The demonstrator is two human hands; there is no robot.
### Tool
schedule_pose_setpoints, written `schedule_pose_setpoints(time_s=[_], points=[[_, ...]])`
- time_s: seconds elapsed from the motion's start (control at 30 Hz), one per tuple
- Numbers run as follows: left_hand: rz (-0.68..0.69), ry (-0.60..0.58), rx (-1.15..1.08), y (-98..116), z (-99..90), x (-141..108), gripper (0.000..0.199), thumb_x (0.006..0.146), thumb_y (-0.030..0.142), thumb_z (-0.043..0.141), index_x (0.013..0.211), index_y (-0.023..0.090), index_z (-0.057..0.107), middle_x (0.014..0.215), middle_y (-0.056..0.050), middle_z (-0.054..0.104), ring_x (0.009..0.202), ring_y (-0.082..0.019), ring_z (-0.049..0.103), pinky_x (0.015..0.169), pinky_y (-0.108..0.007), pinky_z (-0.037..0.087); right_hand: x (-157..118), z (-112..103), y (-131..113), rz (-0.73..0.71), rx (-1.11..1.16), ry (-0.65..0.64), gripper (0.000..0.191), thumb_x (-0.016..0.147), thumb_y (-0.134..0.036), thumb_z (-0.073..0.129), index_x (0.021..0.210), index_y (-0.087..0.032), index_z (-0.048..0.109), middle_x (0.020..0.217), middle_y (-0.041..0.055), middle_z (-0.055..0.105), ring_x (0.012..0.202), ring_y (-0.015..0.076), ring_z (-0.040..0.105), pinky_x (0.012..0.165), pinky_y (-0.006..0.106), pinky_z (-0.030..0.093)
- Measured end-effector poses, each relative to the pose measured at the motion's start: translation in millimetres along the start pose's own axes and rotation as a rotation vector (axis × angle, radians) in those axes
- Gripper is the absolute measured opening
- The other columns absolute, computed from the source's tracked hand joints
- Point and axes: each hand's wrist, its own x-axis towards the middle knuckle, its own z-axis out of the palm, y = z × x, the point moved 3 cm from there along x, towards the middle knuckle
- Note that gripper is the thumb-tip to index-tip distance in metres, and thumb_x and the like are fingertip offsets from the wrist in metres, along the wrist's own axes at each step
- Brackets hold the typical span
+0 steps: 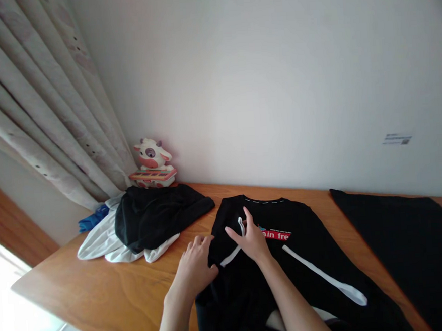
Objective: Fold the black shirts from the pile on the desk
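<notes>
A black long-sleeved shirt (300,220) with white trim and a red printed patch lies spread on the wooden table. At its left side rests my left hand (195,265), thumb and fingers apart, against the edge of the black cloth. My right hand (253,240) is over the shirt's front, beside the print, with index finger and thumb spread. A white cuff edge (242,226) shows just between that thumb and finger; no grip on it is visible. Part of the lower shirt is hidden by my right forearm.
Black and white clothes (152,218) lie heaped at the left, beside a blue cloth (94,218). Behind them a cow toy with a keyboard (152,162) stands by the wall. Another black cloth (411,238) lies flat at the right. A curtain (45,92) hangs at the left.
</notes>
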Motion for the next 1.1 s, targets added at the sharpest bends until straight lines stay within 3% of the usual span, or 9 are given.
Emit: schedule_pose_setpoints(time_s=[0.07,0.13,0.3,0.5,0.63,0.73,0.8,0.93,1.1], points=[[-0.044,0.016,0.0,0.8,4.9,1.5,0.066,0.072,0.014,0.059,0.138,0.019,0.054,0.133,-0.012,0.06,0.124,-0.027,0.057,0.101,-0.034,0.044,0.0,-1.6,1.1,-0.01,-0.078,0.028,0.086,0.082,-0.047,0.064,0.154,-0.014,0.031,0.115,0.0144,0.072,0.108,0.0307,0.069,0.089,0.039,0.051],[-0.097,0.037,-0.012,1.3,7.6,4.3,0.057,0.076,0.011,0.057,0.133,0.019,0.057,0.13,-0.012,0.061,0.121,-0.026,0.059,0.099,-0.032,0.045,1.0,-5.9,4.5,0.051,-0.08,0.075,0.072,0.086,-0.038,0.054,0.151,-0.013,0.036,0.107,0.0143,0.074,0.099,0.0306,0.072,0.083,0.039,0.052],[-0.159,0.079,-0.071,3.5,3.3,6.5,0.044,0.076,0.003,0.051,0.112,0.023,0.064,0.117,-0.007,0.066,0.104,-0.02,0.066,0.085,-0.028,0.048,1.6,-22.3,9.9,0.169,-0.026,0.239,0.055,0.09,-0.037,0.043,0.139,-0.014,0.049,0.091,0.0109,0.075,0.082,0.0285,0.072,0.075,0.036,0.052],[-0.16,0.127,0.009,7.0,-0.8,1.6,0.042,0.078,0.002,0.049,0.109,0.025,0.066,0.117,-0.007,0.065,0.113,-0.023,0.059,0.087,-0.031,0.047,-3.2,-19.7,7.7,0.145,-0.328,0.146,0.045,0.092,-0.029,0.042,0.135,-0.019,0.053,0.11,0.0112,0.073,0.099,0.0284,0.069,0.079,0.035,0.05],[0.032,0.048,0.043,21.1,7.1,0.9,0.059,0.073,0.004,0.051,0.127,0.026,0.062,0.136,-0.008,0.058,0.127,-0.027,0.05,0.103,-0.039,0.041,-2.3,-15.8,14.4,0.026,-0.492,0.176,0.043,0.084,-0.021,0.051,0.125,-0.017,0.06,0.119,0.0141,0.067,0.108,0.0303,0.062,0.089,0.037,0.048],[0.241,-0.006,-0.004,37.4,13.5,-4.5,0.06,0.073,0.008,0.05,0.128,0.027,0.063,0.144,-0.006,0.055,0.134,-0.025,0.045,0.115,-0.04,0.033,0.5,-15.6,23.5,-0.045,-0.527,0.196,0.045,0.08,-0.02,0.054,0.124,-0.016,0.061,0.123,0.0147,0.063,0.112,0.0318,0.059,0.093,0.039,0.047],[0.287,-0.042,-0.034,44.8,17.9,-8.8,0.062,0.075,0.011,0.05,0.134,0.026,0.061,0.149,-0.006,0.052,0.139,-0.025,0.043,0.119,-0.041,0.029,3.4,-15.7,25.8,-0.089,-0.513,0.188,0.045,0.082,-0.021,0.053,0.125,-0.015,0.06,0.127,0.0149,0.062,0.117,0.0308,0.057,0.095,0.04,0.047],[0.223,-0.148,-0.043,50.4,26.0,-13.8,0.064,0.081,0.017,0.046,0.145,0.018,0.054,0.158,-0.012,0.044,0.146,-0.031,0.037,0.122,-0.048,0.028,17.1,-9.7,11.0,-0.132,-0.56,0.096,0.043,0.091,-0.023,0.046,0.132,-0.014,0.058,0.14,0.0172,0.058,0.13,0.029,0.051,0.105,0.042,0.041],[0.204,-0.199,-0.053,53.7,28.7,-17.9,0.065,0.087,0.021,0.042,0.151,0.017,0.047,0.162,-0.014,0.036,0.151,-0.035,0.029,0.122,-0.057,0.025,51.0,23.3,-20.5,-0.121,-0.65,-0.24,0.057,0.101,-0.036,0.036,0.152,-0.01,0.041,0.161,0.0186,0.035,0.151,0.0306,0.024,0.12,0.054,0.018]])
